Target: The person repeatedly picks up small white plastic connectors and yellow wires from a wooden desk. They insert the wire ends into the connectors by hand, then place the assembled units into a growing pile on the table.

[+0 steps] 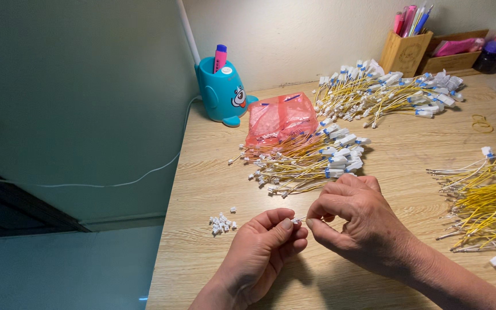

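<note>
My left hand and my right hand meet near the front of a wooden table. Between their fingertips is a tiny white connector on the end of a thin wire. My left thumb and forefinger pinch the connector; my right thumb and forefinger pinch the wire just beside it. The rest of the wire is hidden behind my right hand. A small heap of loose white connectors lies to the left of my left hand.
Bundles of yellow-and-white wires with white plugs lie behind my hands, at the back and at the right edge. A pink plastic bag, a teal pen holder, a wooden pen box and rubber bands stand farther back.
</note>
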